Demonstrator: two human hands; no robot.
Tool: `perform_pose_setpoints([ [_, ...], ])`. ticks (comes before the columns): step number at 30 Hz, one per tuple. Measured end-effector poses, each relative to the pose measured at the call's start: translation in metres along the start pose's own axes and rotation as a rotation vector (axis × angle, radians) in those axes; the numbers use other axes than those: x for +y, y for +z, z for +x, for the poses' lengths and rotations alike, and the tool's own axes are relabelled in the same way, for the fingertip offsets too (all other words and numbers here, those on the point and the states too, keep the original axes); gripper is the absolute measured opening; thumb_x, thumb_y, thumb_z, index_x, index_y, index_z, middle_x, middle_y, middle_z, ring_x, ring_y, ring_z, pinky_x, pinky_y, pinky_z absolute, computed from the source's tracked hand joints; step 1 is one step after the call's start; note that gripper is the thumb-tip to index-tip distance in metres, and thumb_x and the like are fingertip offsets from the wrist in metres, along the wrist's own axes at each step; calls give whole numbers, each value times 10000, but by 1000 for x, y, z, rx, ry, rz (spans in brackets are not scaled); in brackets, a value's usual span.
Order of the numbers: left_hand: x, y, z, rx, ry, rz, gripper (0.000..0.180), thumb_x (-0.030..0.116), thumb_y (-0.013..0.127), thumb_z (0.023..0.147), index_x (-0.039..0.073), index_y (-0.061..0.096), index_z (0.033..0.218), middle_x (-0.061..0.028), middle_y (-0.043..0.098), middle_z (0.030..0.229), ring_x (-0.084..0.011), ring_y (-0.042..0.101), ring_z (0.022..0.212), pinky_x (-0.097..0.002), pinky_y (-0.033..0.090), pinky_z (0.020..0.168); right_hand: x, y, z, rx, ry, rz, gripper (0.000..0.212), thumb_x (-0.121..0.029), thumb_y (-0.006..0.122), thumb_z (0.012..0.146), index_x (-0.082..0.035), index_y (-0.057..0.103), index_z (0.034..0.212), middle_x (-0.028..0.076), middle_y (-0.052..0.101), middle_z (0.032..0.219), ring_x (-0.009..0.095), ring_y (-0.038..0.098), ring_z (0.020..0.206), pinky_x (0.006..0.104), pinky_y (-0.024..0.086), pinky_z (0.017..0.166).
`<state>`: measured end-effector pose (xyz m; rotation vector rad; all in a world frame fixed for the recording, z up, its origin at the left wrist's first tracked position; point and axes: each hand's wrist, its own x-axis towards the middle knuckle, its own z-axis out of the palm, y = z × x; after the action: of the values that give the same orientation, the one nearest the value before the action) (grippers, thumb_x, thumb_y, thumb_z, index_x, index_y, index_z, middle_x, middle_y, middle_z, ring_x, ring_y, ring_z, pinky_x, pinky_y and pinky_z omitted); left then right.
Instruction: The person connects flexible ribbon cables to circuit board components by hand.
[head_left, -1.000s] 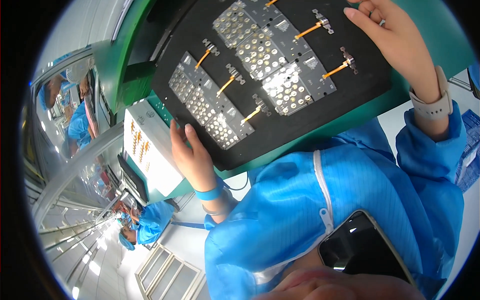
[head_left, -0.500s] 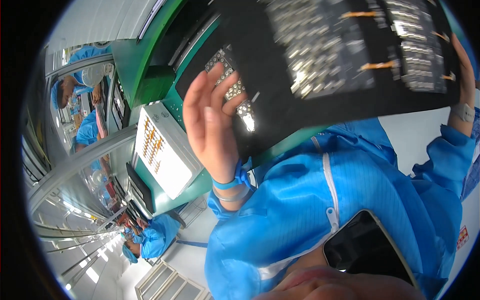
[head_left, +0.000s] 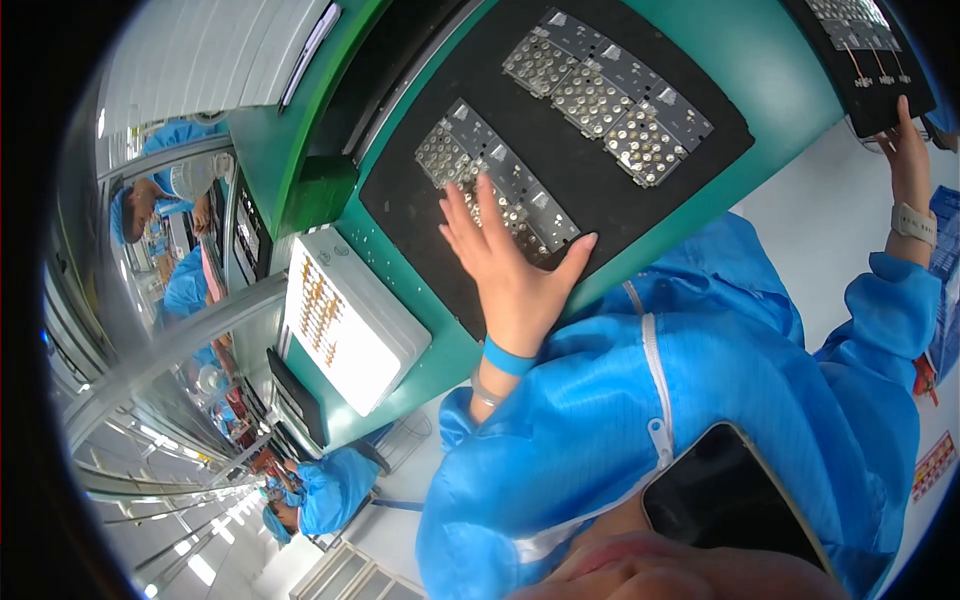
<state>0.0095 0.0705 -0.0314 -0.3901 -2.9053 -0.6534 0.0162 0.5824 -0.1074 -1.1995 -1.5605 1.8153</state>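
Observation:
My left hand (head_left: 515,275) has its fingers spread over a row of grey circuit boards (head_left: 550,215) dotted with shiny round metal parts; whether the fingertips press on them I cannot tell. Those boards lie on a black mat (head_left: 590,170). A second row of similar boards (head_left: 610,95) sits farther right on the same mat. At the far right, my right hand (head_left: 905,155) grips the edge of another black mat (head_left: 885,110), which carries boards and small parts on orange leads. Part of that mat runs out of the picture.
The green bench (head_left: 790,95) curves around the mat. A white box (head_left: 395,340) with rows of small orange parts stands on the left, near a green block (head_left: 320,190). Co-workers in blue (head_left: 340,490) sit farther left. A phone (head_left: 735,495) lies against my chest.
The loaded black mat has moved right with my right hand, off the mat on the bench, uncovering the boards there. My left hand has come right and now spreads over the near row.

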Motion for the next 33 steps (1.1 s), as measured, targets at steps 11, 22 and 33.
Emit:
perform_pose_setpoints([
  [11, -8, -4, -5, 111, -107, -360, 956, 196, 870, 609, 69, 368, 1412, -205, 278, 1500, -415, 168, 1428, -497, 210, 1137, -25, 97, -56, 70, -1092, -969, 655, -378, 773, 789, 154, 560, 1106, 192, 689, 883, 235, 677, 768, 319, 530, 716],
  [22, -11, -15, -9, 176, -125, -294, 919, 162, 880, 607, 75, 403, 1388, -183, 283, 1500, -389, 195, 1430, -476, 239, 1133, -42, 206, -225, -563, -1138, -789, 471, -221, 673, 858, 21, 478, 1212, 237, 537, 1196, 337, 564, 1078, 387, 435, 946],
  [33, -17, -18, -27, 57, -182, -116, 969, 375, 880, 623, 109, 390, 1416, -208, 242, 1513, -472, 123, 1415, -576, 199, 1113, -8, 228, -239, -625, -1241, -872, 620, -204, 752, 746, -77, 483, 1290, 129, 504, 1310, 325, 492, 1184, 431, 365, 991],
])
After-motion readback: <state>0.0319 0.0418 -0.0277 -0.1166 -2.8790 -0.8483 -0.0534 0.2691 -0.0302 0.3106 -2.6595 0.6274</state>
